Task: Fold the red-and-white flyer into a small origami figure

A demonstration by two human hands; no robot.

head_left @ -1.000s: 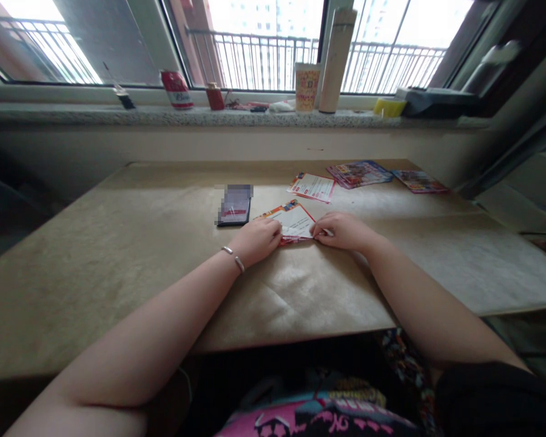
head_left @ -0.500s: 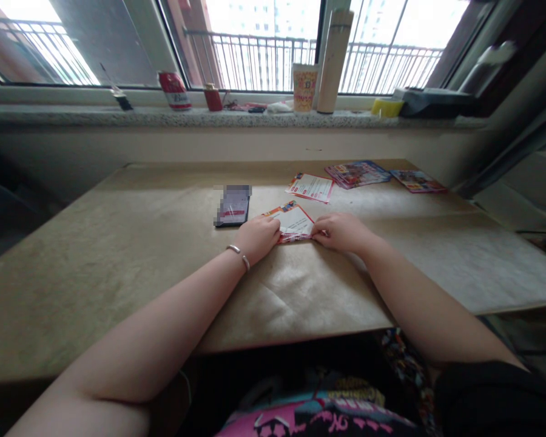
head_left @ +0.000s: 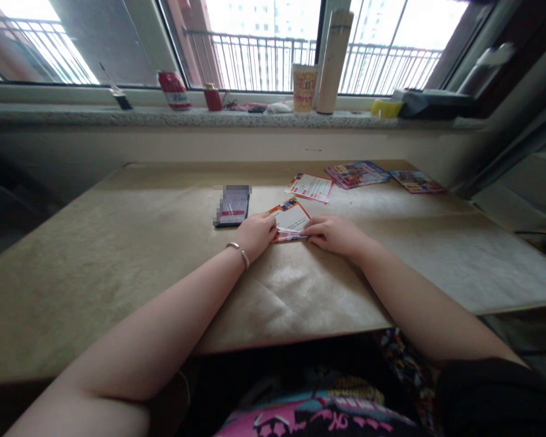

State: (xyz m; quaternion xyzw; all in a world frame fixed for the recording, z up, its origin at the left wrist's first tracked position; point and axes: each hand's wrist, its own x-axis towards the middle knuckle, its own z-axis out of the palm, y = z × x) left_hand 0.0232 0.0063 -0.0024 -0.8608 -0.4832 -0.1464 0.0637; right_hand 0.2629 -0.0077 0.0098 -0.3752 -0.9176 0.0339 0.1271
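Since the earlier frame the right hand (head_left: 334,233) has slid leftward along the near edge of the folded leaflet (head_left: 290,216), and the left hand (head_left: 255,234) has edged up with it. Both hands now rest on the leaflet, which lies flat at the middle of the worktop (head_left: 118,243), a broad board covered in creased brown paper. Curled, the left hand closes its fingertips on the leaflet's left corner; the right hand, fingers pressed together and stretched out, pins the near edge. A bracelet (head_left: 239,252) circles the left wrist. Just left of the leaflet lies a dark phone (head_left: 233,205). Farther back are a white-and-red flyer (head_left: 312,187) and two colourful flyers (head_left: 357,173) (head_left: 417,181), all flat and apart from one another. Behind the worktop runs a speckled stone windowsill (head_left: 73,116) under large windows with a railing outside. On it stand a red can (head_left: 174,90), a small red container (head_left: 213,97), a patterned paper cup (head_left: 304,88), a tall beige flask (head_left: 333,60) and a yellow object (head_left: 386,107); what the cup and can hold cannot be seen.
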